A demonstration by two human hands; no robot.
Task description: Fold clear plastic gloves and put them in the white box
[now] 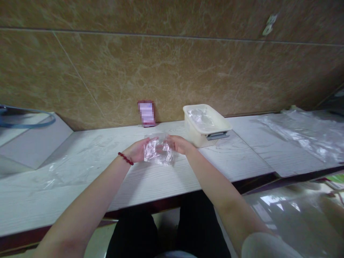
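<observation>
A small stack of clear plastic bags [159, 152] is held up just above the white wood-grain table. My left hand [137, 150] grips its left edge, with a red bead bracelet [125, 158] on the wrist. On the opposite edge, my right hand [180, 144] closes over the plastic, its fingertips partly lost behind the shiny film. To the right of my right hand stands a cream plastic bin [197, 135] with a grey handle, and more clear plastic [202, 119] lies inside it.
A phone with a red case [147, 114] leans on the brown marble wall. Clear plastic sheets [309, 130] cover the table's right end, and thin film [72, 168] lies at the left. A white box [37, 143] with a blue band [32, 125] stands far left.
</observation>
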